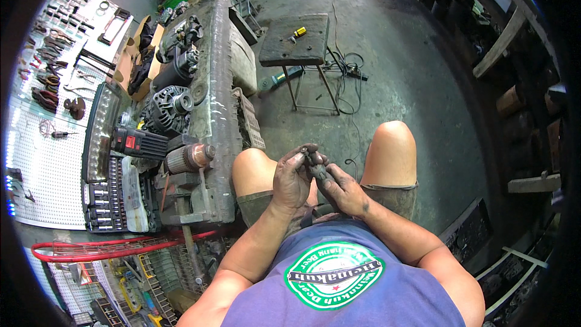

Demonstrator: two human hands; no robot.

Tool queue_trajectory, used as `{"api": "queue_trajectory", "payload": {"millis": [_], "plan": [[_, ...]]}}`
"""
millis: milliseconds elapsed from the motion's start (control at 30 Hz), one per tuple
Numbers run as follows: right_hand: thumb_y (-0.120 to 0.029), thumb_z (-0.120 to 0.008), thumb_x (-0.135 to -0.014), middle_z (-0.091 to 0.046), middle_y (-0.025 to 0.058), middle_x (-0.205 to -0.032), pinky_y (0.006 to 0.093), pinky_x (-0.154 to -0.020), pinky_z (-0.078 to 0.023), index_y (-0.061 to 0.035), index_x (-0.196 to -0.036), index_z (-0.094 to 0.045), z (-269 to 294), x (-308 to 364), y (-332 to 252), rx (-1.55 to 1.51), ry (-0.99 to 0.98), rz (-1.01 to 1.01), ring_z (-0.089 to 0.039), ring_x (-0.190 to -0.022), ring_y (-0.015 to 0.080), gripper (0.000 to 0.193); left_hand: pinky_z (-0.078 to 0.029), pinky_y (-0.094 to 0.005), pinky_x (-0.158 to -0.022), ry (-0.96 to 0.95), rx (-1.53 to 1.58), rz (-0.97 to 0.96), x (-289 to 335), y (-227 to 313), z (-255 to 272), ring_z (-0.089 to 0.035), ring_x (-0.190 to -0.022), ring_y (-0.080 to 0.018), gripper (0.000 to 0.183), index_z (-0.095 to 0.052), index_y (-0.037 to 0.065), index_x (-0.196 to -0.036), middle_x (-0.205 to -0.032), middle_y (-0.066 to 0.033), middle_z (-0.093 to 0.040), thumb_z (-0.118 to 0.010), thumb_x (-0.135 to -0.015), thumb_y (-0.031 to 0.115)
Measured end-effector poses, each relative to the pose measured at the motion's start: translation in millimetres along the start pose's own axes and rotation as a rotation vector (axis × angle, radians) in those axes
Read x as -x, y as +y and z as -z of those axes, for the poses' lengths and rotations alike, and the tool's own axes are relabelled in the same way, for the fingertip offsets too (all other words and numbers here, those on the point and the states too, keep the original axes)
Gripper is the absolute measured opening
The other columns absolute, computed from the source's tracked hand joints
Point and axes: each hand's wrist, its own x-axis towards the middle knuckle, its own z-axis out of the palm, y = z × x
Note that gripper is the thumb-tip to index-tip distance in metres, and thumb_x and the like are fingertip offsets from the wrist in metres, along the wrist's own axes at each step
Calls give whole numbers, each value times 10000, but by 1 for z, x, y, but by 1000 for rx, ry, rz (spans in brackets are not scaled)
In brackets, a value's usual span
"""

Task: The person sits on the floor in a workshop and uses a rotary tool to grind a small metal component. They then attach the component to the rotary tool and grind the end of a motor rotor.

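Note:
Above my lap both hands meet around a small, dark, greasy part (pixel 316 168), whose exact kind I cannot make out. My left hand (pixel 292 180) pinches its upper end between thumb and fingers. From the other side, my right hand (pixel 345 191) closes on it, with the thumb pressed along its lower side. Dark grime covers the fingers and hides part of the piece. To the left of the hands, a copper-ended motor armature (pixel 189 158) rests over a vise (pixel 196 197) at the bench's near end.
Along the left bench (pixel 221 72) lie an alternator (pixel 169 108), a black-and-red tool (pixel 139 143) and a socket set (pixel 108 197), beside a pegboard (pixel 45 151). Ahead, a stool (pixel 281 53) bears a yellow-handled screwdriver (pixel 299 31). An angle grinder (pixel 288 77) and cables (pixel 354 75) lie on the floor.

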Motion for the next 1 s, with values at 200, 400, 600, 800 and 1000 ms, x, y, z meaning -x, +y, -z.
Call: {"api": "queue_trajectory", "payload": {"millis": [200, 400, 600, 800, 1000], "plan": [[-391, -554, -1135, -704, 137, -1163, 403, -986, -532, -14, -1323, -610, 0, -1, 2, -13, 2, -9, -674, -1112, 234, 424, -593, -402, -1004, -2, 61, 13, -5, -3, 0, -735, -1078, -276, 367, -674, -41, -1322, -1050, -118, -750, -558, -1052, 178], [-400, -527, -1143, -709, 173, -1153, 415, -981, -532, -8, -1299, -615, -1, -3, 2, 32, 22, -114, -688, -1097, 274, 431, -569, -436, -995, 108, 180, 176, -17, -1, 9, -710, -1024, -298, 342, -697, -28, -1230, -995, -116, -740, -528, -1027, 188], [-392, -536, -1137, -712, 213, -1162, 427, -979, -533, 7, -1328, -608, -2, -7, 5, 62, 24, -221, -702, -1102, 311, 448, -564, -459, -1003, 244, 163, 204, -26, -4, 15, -706, -1002, -314, 353, -711, -39, -1200, -950, -128, -741, -519, -996, 176], [-414, -602, -1100, -701, 255, -1234, 453, -1027, -529, 16, -1386, -570, -2, -3, 1, 133, 27, -166, -697, -1186, 371, 517, -552, -526, -1067, 129, 102, 148, -13, 2, 11, -730, -1072, -363, 351, -723, -3, -1179, -1037, -149, -762, -492, -1001, 191], [-396, -688, -1047, -661, 276, -1291, 474, -1038, -528, 3, -1413, -536, -3, -1, -4, 198, 27, -99, -670, -1240, 403, 563, -569, -427, -1017, 59, -4, -94, 7, -2, -5, -726, -1089, -291, 265, -697, 13, -1211, -1081, -161, -760, -559, -995, 81]]}}
